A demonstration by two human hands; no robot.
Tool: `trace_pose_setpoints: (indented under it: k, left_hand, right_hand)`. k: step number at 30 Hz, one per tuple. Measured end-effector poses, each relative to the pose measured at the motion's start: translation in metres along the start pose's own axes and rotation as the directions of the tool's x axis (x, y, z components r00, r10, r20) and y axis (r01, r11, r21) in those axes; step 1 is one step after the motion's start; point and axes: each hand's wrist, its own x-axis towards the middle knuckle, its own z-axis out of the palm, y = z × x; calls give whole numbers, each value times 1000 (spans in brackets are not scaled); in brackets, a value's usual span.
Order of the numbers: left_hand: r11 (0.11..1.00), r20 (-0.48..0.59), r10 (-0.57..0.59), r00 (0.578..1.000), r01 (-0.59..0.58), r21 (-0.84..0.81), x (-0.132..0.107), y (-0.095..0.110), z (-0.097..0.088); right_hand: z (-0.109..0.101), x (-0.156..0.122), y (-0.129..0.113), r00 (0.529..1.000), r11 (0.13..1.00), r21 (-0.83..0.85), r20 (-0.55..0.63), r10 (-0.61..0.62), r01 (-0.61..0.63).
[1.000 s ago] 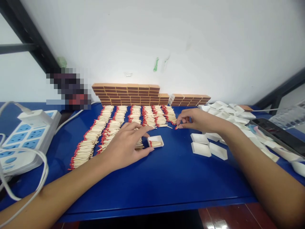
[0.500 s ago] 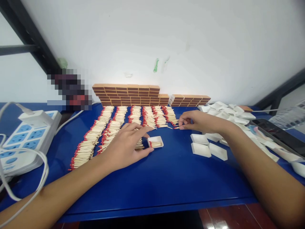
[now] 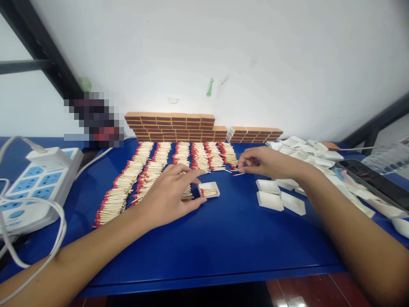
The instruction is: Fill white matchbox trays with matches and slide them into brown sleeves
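Note:
My left hand (image 3: pixel 171 194) rests on the left with thumb and index finger spread around the left end of a small white matchbox tray (image 3: pixel 214 187). A few red-headed matches (image 3: pixel 208 193) lie inside that tray. Whether the fingertips press on its walls is hard to tell. At the near end of the rightmost row of matches (image 3: pixel 228 154), my right hand (image 3: pixel 260 162) has thumb and fingers pinched together. A single match (image 3: pixel 237 174) sticks out to the left at the thumb tip, its red head outward. The other fingers curl into the palm.
Several rows of matches (image 3: pixel 111 200) run across the blue table (image 3: pixel 217 247). Stacked brown matchboxes (image 3: pixel 172 128) line the wall. White trays (image 3: pixel 270 200) lie to the right, more heaped behind, beside a phone (image 3: pixel 373 179). A power strip (image 3: pixel 41 187) with white cables stands left.
My right fingertips have shifted slightly left and the match at the thumb shows more clearly, apart from the row. My left hand and the tray stay put.

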Motion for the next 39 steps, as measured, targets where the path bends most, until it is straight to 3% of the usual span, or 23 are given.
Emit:
trace_pose_setpoints:
  k: [11, 22, 28, 33, 39]
  left_hand:
    - [1000, 11, -15, 1000, 15, 1, 1, 1, -1]
    - [1000, 14, -10, 1000, 10, -6, 1, 0, 0]
    - [1000, 17, -20, 1000, 20, -4, 1, 1, 0]
    - [1000, -1, -3, 1000, 3, -5, 0, 1, 1]
    - [1000, -6, 23, 1000, -24, -1, 0, 1, 1]
  right_hand:
    - [1, -2, -11, 997, 999, 30, 65, -33, 31]
    - [4, -3, -8, 988, 998, 1, 142, 68, -69]
    - [12, -7, -38, 997, 997, 19, 19, -76, 76]
    - [35, -6, -76, 956, 960, 75, -139, -259, 271]
    - [56, -5, -91, 954, 960, 76, -157, -256, 270]
